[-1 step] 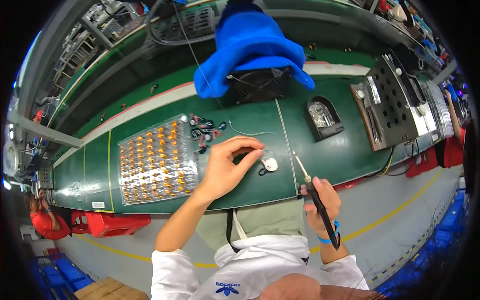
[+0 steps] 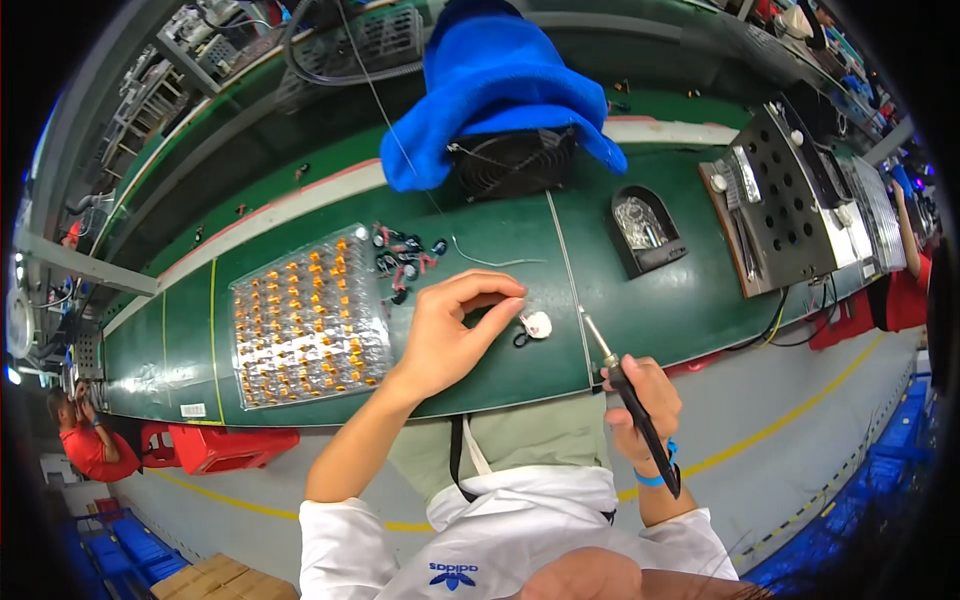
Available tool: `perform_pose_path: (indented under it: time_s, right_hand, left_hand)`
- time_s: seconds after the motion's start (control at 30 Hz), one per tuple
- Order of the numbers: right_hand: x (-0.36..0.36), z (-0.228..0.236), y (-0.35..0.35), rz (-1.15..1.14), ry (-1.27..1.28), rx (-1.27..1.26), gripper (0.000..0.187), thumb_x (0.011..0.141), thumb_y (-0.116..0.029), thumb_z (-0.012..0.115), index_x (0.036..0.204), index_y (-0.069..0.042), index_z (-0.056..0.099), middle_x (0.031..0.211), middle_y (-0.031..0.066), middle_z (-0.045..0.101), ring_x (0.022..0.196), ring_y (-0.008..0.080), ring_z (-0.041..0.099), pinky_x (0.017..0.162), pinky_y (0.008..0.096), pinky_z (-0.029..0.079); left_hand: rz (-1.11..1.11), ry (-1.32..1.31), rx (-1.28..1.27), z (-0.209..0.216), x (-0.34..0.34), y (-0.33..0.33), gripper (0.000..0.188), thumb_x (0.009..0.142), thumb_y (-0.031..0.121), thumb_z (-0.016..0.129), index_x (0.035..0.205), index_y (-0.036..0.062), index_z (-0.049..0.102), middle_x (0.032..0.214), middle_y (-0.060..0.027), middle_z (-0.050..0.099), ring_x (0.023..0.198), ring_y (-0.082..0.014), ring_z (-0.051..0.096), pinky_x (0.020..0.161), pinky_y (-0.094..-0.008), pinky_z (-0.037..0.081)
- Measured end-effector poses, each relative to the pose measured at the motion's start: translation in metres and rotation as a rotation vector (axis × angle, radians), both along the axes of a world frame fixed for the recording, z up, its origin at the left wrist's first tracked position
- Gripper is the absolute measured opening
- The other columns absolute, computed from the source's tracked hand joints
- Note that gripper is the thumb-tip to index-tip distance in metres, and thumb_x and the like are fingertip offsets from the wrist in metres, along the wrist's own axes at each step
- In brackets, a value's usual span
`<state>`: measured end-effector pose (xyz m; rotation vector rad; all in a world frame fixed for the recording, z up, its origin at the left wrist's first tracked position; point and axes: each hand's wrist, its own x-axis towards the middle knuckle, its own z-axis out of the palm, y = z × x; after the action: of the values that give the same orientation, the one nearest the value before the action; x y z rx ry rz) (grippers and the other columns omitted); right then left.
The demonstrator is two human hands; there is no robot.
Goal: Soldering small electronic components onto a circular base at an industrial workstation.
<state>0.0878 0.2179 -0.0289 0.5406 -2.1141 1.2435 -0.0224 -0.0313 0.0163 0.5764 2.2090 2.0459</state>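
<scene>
My right hand point(image 2: 645, 405) is wrapped round the dark handle of a soldering iron point(image 2: 634, 410). The iron's thin metal tip points away from me over the green bench, to the right of a small white round part point(image 2: 537, 324). Beside that part lies a small black ring-shaped piece point(image 2: 521, 340). My left hand point(image 2: 450, 325) has thumb and forefinger brought together just left of the white part. Whatever sits between those fingertips is too small to make out.
Left of my hand a clear plastic tray point(image 2: 372, 335) carries rows of small orange parts. Several small black-and-red wired parts point(image 2: 405, 258) lie behind it. A black fan point(image 2: 515, 165) under blue cloth point(image 2: 500, 80), a black bin point(image 2: 648, 232) and a perforated metal box point(image 2: 780, 200) stand farther back.
</scene>
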Motion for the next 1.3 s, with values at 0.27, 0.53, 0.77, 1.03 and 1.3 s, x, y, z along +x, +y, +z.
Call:
perform_pose_path:
  time_s: [0.27,0.53,0.77,1.03,1.3]
  right_hand:
    - [0.007,0.009,-0.005,0.010,-0.047,-0.011,0.035,0.079,-0.006,0.081,0.110,0.006,0.069,0.089,0.0165,0.072,0.077,0.0341,0.071,0.069,0.0391,0.059]
    - [0.000,0.014,-0.010,0.052,-0.040,0.091,0.030,0.084,-0.008,0.081,0.108,0.006,0.069,0.084,0.0170,0.071,0.075,0.0328,0.072,0.069,0.0374,0.059]
    - [0.000,0.015,-0.012,0.055,-0.056,0.114,0.030,0.081,-0.007,0.082,0.105,0.006,0.070,0.081,0.0147,0.070,0.076,0.0330,0.072,0.070,0.0388,0.060]
    - [-0.002,0.016,-0.012,0.062,-0.058,0.126,0.030,0.081,-0.008,0.082,0.106,0.005,0.070,0.081,0.0143,0.069,0.076,0.0329,0.073,0.070,0.0388,0.061]
    - [-0.003,0.016,-0.012,0.062,-0.047,0.132,0.031,0.082,-0.008,0.082,0.107,0.005,0.070,0.081,0.0136,0.069,0.075,0.0321,0.072,0.070,0.0390,0.061]
  left_hand:
    - [-0.092,-0.057,-0.075,-0.003,0.006,0.007,0.016,0.091,-0.009,0.072,0.107,-0.0063,0.072,0.112,-0.0153,0.072,0.108,-0.0226,0.072,0.097,-0.0332,0.060]
    - [-0.111,-0.180,0.086,-0.010,0.007,0.004,0.015,0.092,-0.011,0.070,0.107,-0.0088,0.068,0.113,-0.0170,0.070,0.113,-0.0269,0.071,0.099,-0.0360,0.061]
    - [-0.103,-0.202,0.124,-0.012,0.009,0.004,0.014,0.093,-0.008,0.069,0.107,-0.0073,0.070,0.112,-0.0138,0.071,0.111,-0.0233,0.072,0.102,-0.0350,0.059]
    - [-0.096,-0.189,0.104,-0.010,0.009,0.005,0.014,0.092,-0.009,0.070,0.106,-0.0073,0.071,0.112,-0.0133,0.071,0.110,-0.0230,0.072,0.102,-0.0346,0.060]
    - [-0.107,-0.141,0.075,-0.011,0.009,0.004,0.016,0.091,-0.010,0.070,0.106,-0.0065,0.072,0.113,-0.0144,0.072,0.109,-0.0224,0.072,0.101,-0.0338,0.060]
